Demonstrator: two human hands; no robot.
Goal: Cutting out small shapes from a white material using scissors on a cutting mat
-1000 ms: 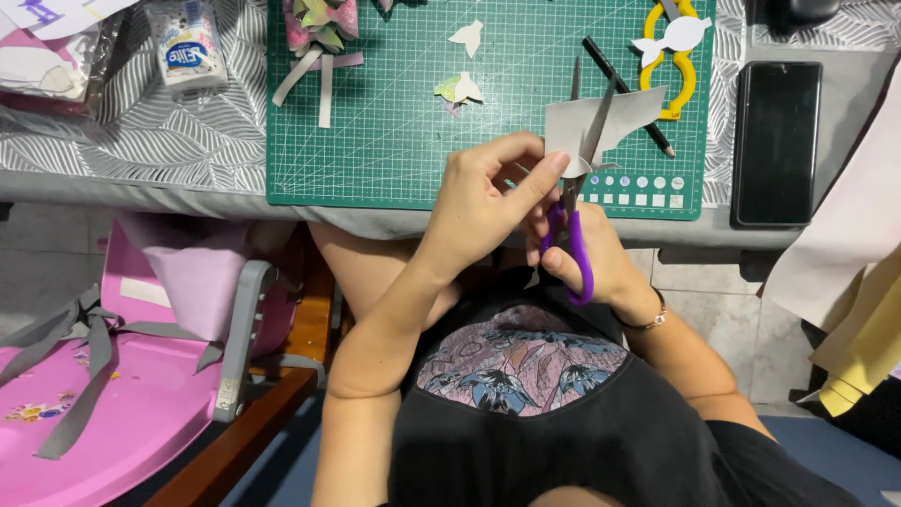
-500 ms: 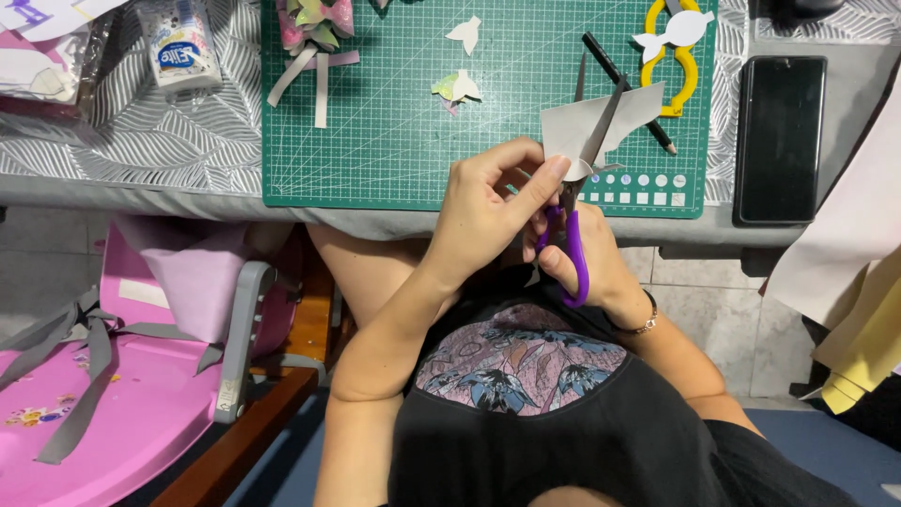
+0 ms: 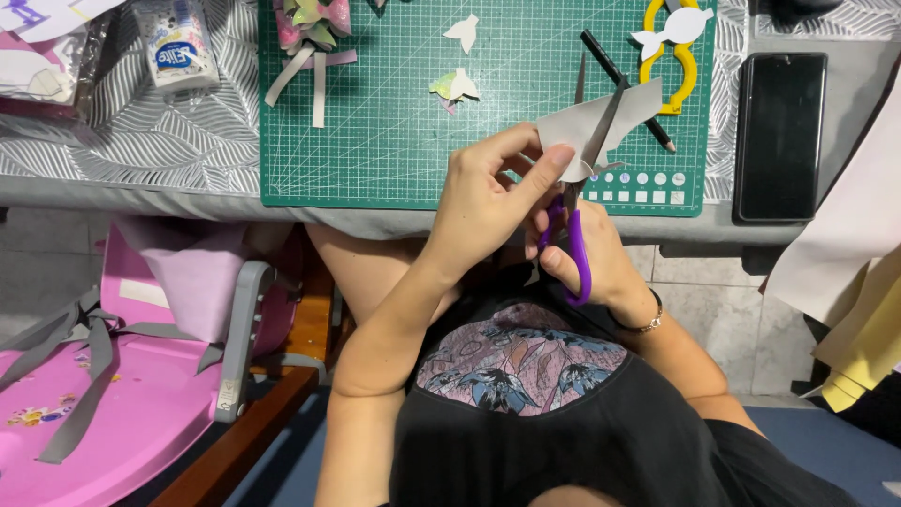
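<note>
Even, soft overhead light; faint shadows under the table edge [image 3: 141,192]. Sharp focus, slight wide-angle stretch at corners, no glare.

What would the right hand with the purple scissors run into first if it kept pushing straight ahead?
Most likely the grey paper piece that the left hand pinches: the scissors in the right hand already have their blades at it. Beyond lies a black pencil on the green cutting mat, though depth is unclear.

White packet [image 3: 176,42] top-left; dark phone [image 3: 779,136] right
</note>
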